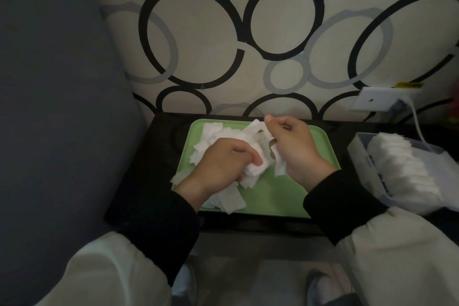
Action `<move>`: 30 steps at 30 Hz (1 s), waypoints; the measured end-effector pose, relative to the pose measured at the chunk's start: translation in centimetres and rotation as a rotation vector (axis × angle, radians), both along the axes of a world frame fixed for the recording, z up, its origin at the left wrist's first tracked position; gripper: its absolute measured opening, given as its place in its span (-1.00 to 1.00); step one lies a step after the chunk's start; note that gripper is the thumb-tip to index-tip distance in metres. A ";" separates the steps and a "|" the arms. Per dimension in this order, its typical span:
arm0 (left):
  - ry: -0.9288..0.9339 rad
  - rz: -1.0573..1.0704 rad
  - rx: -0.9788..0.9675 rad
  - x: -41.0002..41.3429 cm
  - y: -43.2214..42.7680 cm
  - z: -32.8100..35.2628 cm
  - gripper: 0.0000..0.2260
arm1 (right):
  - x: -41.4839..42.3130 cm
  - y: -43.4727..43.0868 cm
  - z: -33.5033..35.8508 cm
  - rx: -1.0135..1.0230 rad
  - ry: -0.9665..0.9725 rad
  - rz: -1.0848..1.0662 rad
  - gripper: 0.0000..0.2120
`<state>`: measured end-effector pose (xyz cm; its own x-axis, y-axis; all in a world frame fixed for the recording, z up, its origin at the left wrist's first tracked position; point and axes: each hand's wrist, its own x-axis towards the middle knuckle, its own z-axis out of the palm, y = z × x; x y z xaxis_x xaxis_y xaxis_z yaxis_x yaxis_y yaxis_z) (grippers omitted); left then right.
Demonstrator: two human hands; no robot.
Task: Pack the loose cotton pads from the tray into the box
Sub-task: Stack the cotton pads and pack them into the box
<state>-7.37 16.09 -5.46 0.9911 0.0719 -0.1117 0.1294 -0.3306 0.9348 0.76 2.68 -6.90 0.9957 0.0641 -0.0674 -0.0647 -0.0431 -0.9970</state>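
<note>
Pads (223,135) are piled on the green tray (280,194).
A bunch is squeezed in the curled left hand (221,164); some are pinched by the right hand (295,149). More are stacked in the box (407,171), cut off at the edge.

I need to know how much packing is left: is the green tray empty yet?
Not empty. Loose white cotton pads still lie heaped on the green plastic tray, around both hands.
</note>
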 end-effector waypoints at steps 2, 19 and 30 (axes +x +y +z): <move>-0.026 -0.005 0.015 0.1 -0.3 0.0 -0.85 | -0.3 0.2 0.2 -0.006 -0.007 -0.025 -0.71; -0.116 0.101 0.115 0.9 0.2 -1.4 -0.91 | -1.0 -2.3 2.2 -0.027 0.031 0.332 -0.82; -0.166 0.084 0.058 0.6 0.7 -0.9 -0.81 | -0.9 -4.6 2.7 0.118 0.195 0.300 -0.84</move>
